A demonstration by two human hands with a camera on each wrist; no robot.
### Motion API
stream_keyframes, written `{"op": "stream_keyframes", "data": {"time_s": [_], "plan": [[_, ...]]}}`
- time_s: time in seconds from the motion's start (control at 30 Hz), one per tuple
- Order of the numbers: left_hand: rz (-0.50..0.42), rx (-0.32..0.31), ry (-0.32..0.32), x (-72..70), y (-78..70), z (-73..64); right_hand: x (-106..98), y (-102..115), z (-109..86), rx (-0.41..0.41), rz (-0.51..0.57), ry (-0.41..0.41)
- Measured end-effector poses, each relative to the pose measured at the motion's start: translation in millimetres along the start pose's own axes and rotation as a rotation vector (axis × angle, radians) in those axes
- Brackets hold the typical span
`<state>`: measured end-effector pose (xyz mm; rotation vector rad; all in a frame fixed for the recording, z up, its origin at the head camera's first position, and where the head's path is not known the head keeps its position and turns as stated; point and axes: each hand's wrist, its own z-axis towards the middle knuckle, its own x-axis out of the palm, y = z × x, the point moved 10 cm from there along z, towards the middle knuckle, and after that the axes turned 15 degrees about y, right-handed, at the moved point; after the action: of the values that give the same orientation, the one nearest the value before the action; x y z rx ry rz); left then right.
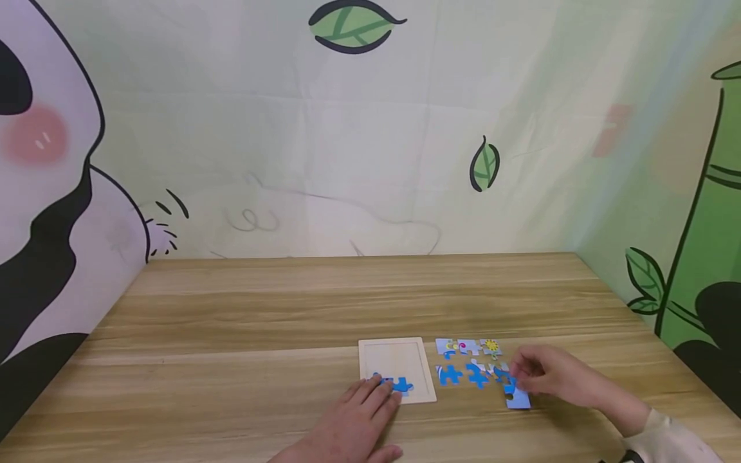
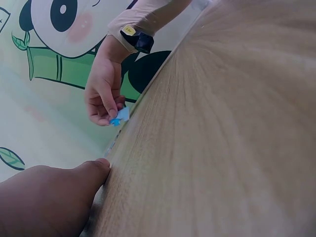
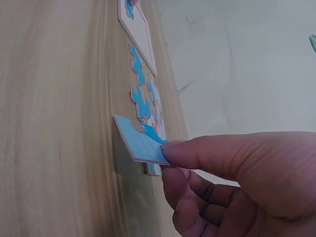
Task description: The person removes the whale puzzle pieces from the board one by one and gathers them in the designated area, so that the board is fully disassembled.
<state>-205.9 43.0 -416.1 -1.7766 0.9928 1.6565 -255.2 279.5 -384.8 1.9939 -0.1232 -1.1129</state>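
Note:
My right hand (image 1: 558, 376) pinches a blue jigsaw piece (image 3: 138, 140) between thumb and fingers. In the right wrist view this piece is lifted off the table and tilted. With its fingers stretched out, my left hand (image 1: 353, 421) rests at the lower left of a pale wooden puzzle tray (image 1: 428, 373). Blue jigsaw pieces (image 1: 402, 385) lie along the tray's lower part, partly hidden by those fingers. The left wrist view shows the left thumb (image 2: 94, 173) close up and the right hand beyond it.
Right of the tray, loose jigsaw pieces lie in two rows: pale ones with a sun piece (image 1: 491, 347) at the back, blue ones (image 1: 449, 375) in front. The wooden table (image 1: 231, 321) ends at a printed cloth wall (image 1: 370, 161).

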Motion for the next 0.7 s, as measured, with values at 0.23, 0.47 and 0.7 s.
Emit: {"op": "stream_keyframes", "data": {"time_s": [0.23, 0.47, 0.7], "plan": [[-0.033, -0.004, 0.049, 2.6, 0.9, 1.2, 3, -6, 2.0, -0.007, 0.044, 0.012], [-0.035, -0.002, 0.046, 1.4, 0.5, -0.7, 8, -14, 6.0, 0.018, 0.074, 0.007], [0.002, 0.001, -0.003, -1.8, -0.7, -2.2, 10, -17, 4.8, 0.039, 0.063, -0.016]]}}
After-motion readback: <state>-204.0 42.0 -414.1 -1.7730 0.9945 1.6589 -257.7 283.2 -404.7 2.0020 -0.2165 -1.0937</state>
